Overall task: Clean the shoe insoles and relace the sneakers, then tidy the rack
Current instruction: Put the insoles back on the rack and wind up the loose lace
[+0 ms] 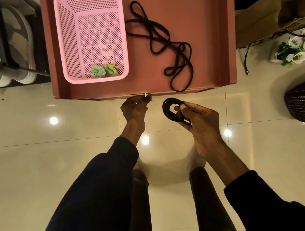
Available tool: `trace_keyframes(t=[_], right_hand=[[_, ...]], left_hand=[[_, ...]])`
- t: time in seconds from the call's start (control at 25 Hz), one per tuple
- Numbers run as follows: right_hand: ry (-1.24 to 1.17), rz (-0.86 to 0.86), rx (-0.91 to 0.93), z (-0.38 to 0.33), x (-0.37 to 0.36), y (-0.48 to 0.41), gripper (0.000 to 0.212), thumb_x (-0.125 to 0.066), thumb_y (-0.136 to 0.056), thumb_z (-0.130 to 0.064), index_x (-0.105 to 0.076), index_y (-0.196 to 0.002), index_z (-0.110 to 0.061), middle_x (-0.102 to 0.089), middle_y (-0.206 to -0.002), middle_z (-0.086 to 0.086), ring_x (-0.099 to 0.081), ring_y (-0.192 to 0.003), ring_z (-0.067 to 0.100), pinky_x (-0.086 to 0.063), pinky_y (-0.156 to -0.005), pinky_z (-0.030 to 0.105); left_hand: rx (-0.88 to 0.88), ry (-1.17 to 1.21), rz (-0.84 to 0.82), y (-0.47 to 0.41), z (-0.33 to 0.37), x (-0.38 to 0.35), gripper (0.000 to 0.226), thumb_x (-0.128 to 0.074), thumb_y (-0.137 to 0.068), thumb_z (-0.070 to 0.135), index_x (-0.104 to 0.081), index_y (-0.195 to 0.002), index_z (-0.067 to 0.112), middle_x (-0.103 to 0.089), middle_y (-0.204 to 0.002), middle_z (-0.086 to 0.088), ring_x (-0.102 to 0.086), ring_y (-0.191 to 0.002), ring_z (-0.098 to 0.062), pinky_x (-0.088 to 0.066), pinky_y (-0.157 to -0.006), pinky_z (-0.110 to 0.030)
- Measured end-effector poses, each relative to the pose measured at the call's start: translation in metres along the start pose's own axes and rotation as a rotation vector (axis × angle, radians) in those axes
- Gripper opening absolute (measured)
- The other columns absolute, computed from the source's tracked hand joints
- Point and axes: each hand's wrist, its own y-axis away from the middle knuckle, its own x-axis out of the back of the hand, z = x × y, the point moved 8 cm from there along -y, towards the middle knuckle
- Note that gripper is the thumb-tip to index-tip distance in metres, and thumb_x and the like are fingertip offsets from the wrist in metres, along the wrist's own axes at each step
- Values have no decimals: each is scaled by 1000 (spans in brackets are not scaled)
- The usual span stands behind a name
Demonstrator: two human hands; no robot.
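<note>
The right hand (197, 117) pinches a coiled black lace (170, 111) just in front of the counter's (204, 24) near edge. The left hand (135, 109) curls its fingers on a small metal piece (147, 95) at that edge. A loose black lace (160, 38) lies on the counter's right half, beside a pink basket (91, 36).

A home: glossy floor tiles (39, 166), shoe rack (26, 69), flowers (298, 47).

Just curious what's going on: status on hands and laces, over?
Left hand grips knob at table front edge. Right hand pinches coiled black lace. Second lace loose on table, beside pink basket.
</note>
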Motion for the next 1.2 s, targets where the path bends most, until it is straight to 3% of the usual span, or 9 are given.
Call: trace_keyframes(t=[0.4, 0.48, 0.6, 0.64, 0.76, 0.8, 0.88, 1.04, 1.2], right_hand=[[23, 28, -1, 4, 22, 7, 18, -70, -89, -6, -74, -106, -12, -77, -95, 5, -73, -95, 22, -58, -90, 42], [28, 41, 2, 2, 23, 4, 16, -71, -88, -6, -74, -102, -14, -77, -94, 5, -73, -96, 23, -58, -90, 43], [32, 51, 4, 3, 18, 2, 19, -74, -85, -7, -75, -103, -14, -76, -97, 2, -71, -101, 24, -59, -89, 42], [42, 52, 8, 5, 16, 1, 22, -75, -85, -8, -75, -107, -12, -76, -99, 0, -70, -102, 23, -59, -89, 41], [43, 52, 9, 20, 18, -2, 26, -76, -84, -8, -75, -109, -10, -76, -95, -3, -72, -96, 17, -60, -87, 38], [47, 59, 2, 28, 21, -5, 25, -76, -84, -8, -75, -109, -10, -77, -93, -4, -72, -95, 16, -60, -87, 38], [80, 90, -16, 46, 28, -11, 24, -76, -84, -9, -76, -108, -12, -77, -92, -5, -72, -94, 15, -59, -89, 39], [150, 158, -66, 80, 32, -27, 21, -76, -84, -11, -76, -105, -16, -73, -83, -13, -70, -89, 12, -59, -90, 40], [-4, 232, -207, 108, 21, -41, 16, -70, -90, -7, -73, -105, -10, -69, -89, -5, -69, -99, 23, -59, -89, 42]], left_hand=[[32, 75, 47, 18, 6, -5, 22, -83, -76, 2, -69, -80, 18, -77, -97, -7, -74, -97, -25, -57, -90, -43], [53, 55, 62, 3, -38, 9, 24, -83, -77, 5, -66, -81, 21, -76, -98, -6, -73, -95, -24, -57, -86, -39], [119, -139, 31, -27, -144, 56, 39, -88, -73, 41, -70, -107, 37, -72, -110, 9, -67, -101, -11, -59, -91, -39], [139, -169, 28, -20, -166, 66, 41, -87, -72, 42, -71, -109, 35, -73, -108, 10, -69, -99, -10, -59, -90, -37], [87, -139, 90, 73, -131, 82, 37, -90, -69, 10, -73, -101, 14, -77, -94, -2, -73, -84, -15, -58, -69, -24], [85, -39, 71, 94, -126, 81, 37, -86, -76, -1, -71, -108, 9, -76, -99, -4, -74, -87, -15, -56, -66, -17], [159, -55, -17, 112, -140, 87, 33, -74, -87, -8, -68, -117, 3, -74, -107, -5, -73, -100, -20, -55, -65, -12], [196, -306, -189, 136, -137, 109, 31, -84, -82, 11, -74, -110, 17, -75, -114, 0, -71, -107, -14, -57, -95, -33], [123, -480, -343, 150, -94, 114, 8, -76, -91, 16, -79, -98, 20, -79, -98, 7, -74, -97, -13, -56, -99, -41]])
